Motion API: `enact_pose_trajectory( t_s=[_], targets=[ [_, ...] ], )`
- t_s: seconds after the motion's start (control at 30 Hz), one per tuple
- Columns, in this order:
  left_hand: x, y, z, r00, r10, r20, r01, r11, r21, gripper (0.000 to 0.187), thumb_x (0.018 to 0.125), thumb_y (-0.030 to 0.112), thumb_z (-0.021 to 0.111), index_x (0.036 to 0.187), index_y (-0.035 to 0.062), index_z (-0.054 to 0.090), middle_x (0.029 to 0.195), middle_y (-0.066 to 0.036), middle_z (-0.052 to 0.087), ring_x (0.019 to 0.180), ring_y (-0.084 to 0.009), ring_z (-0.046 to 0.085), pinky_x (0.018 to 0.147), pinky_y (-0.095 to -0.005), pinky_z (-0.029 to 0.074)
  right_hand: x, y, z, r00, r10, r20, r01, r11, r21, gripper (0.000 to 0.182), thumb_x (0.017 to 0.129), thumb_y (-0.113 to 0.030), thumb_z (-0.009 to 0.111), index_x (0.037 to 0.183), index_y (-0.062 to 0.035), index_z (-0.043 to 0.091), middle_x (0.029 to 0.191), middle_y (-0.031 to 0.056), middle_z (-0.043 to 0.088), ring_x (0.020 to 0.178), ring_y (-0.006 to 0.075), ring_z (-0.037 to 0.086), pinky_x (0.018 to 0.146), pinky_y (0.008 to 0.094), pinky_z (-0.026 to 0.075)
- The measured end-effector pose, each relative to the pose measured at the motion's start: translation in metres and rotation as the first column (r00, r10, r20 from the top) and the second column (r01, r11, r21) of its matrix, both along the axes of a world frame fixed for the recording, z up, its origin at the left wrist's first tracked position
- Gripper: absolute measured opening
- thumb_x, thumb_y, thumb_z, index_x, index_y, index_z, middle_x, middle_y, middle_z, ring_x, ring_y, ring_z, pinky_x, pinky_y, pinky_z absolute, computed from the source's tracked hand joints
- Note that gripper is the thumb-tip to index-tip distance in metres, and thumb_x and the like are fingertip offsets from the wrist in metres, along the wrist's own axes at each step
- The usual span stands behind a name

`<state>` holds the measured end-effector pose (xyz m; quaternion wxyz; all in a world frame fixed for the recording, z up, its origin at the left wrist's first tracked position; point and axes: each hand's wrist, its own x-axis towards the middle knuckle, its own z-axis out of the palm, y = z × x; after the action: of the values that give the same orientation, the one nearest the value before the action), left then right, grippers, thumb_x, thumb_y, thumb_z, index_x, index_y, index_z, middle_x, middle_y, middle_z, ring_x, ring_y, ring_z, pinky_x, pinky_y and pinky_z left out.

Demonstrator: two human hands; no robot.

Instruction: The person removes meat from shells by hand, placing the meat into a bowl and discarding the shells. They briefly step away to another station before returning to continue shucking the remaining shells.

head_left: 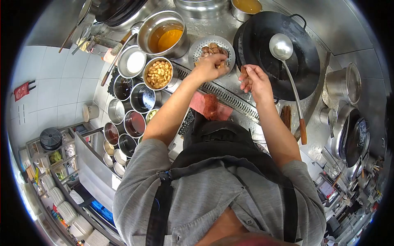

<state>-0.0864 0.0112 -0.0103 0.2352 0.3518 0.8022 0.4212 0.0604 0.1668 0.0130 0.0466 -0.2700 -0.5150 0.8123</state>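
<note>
My left hand (pixel 210 68) reaches over a round perforated strainer (pixel 194 51) that holds brown, rounded food pieces (pixel 214 49). Its fingers are bent down at the pieces; what lies between them is hidden. To the right, my right hand (pixel 257 83) is raised beside the left edge of a large black wok (pixel 303 78). A small brown piece (pixel 243 72) shows at its thumb and fingertips, and its kind is hard to make out. A steel ladle (pixel 281 46) with a wooden handle lies across the wok.
Left of the strainer stand a steel pot (pixel 183 41) of orange liquid, a bowl of peeled nuts or cloves (pixel 159 74) and several seasoning tins (pixel 143 98). A slotted drain (pixel 223 95) runs below my hands. A pink cloth (pixel 199 102) lies at the counter's front edge.
</note>
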Motion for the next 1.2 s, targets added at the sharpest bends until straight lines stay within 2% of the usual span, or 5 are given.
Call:
enact_pose_trajectory(
  t_s=[0.13,0.33,0.43,0.7,1.2],
  targets=[
    [0.042,0.0,0.023,0.85,-0.177,0.496,-0.017,0.932,0.361,0.04,0.082,0.022,0.072,0.115,0.0015,0.062,0.101,-0.011,0.067,0.096,-0.0191,0.064,0.087,-0.0317,0.049,0.004,-0.015,0.006,0.995,-0.065,-0.077,0.06,0.996,-0.07,0.024,0.095,-0.025,0.054,0.103,-0.002,0.053,0.076,0.0086,0.062,0.051,0.0142,0.058,0.04,0.0232,0.041],
    [0.064,-0.004,0.024,0.856,-0.007,0.516,-0.21,0.908,0.362,0.032,0.083,0.01,0.07,0.111,-0.002,0.061,0.103,-0.009,0.066,0.096,-0.0149,0.061,0.086,-0.0291,0.048,0.007,-0.013,0.015,0.993,0.098,0.06,-0.112,0.951,0.288,0.021,0.095,-0.02,0.055,0.1,0.0004,0.057,0.081,0.007,0.063,0.055,0.0127,0.06,0.042,0.0212,0.042],
    [0.066,-0.007,0.03,0.81,0.028,0.586,-0.289,0.888,0.356,0.034,0.084,0.005,0.069,0.115,-0.0032,0.059,0.106,-0.01,0.065,0.098,-0.0149,0.061,0.088,-0.0292,0.047,0.011,-0.014,0.015,0.993,0.117,-0.03,-0.09,0.882,0.463,0.022,0.093,-0.016,0.058,0.105,0.0029,0.06,0.085,0.0069,0.065,0.062,0.0115,0.062,0.047,0.0206,0.044],
    [0.072,-0.01,0.044,0.781,-0.001,0.625,-0.301,0.876,0.377,0.036,0.085,0.01,0.069,0.118,0.0023,0.058,0.107,-0.005,0.066,0.092,-0.0118,0.06,0.072,-0.024,0.044,0.016,-0.01,0.019,0.986,0.146,-0.077,-0.103,0.91,0.401,0.03,0.086,-0.017,0.067,0.11,0.0011,0.064,0.087,0.0073,0.068,0.072,0.0112,0.064,0.056,0.0235,0.05],
    [0.075,-0.013,0.053,0.765,-0.068,0.64,-0.266,0.872,0.411,0.035,0.084,0.004,0.068,0.117,0.001,0.056,0.105,-0.007,0.065,0.095,-0.0152,0.062,0.079,-0.0269,0.049,0.022,-0.009,0.023,0.977,0.176,-0.119,-0.124,0.927,0.355,0.03,0.085,-0.012,0.068,0.111,0.0015,0.064,0.097,0.008,0.068,0.079,0.0115,0.064,0.062,0.0241,0.053]
  ],
)
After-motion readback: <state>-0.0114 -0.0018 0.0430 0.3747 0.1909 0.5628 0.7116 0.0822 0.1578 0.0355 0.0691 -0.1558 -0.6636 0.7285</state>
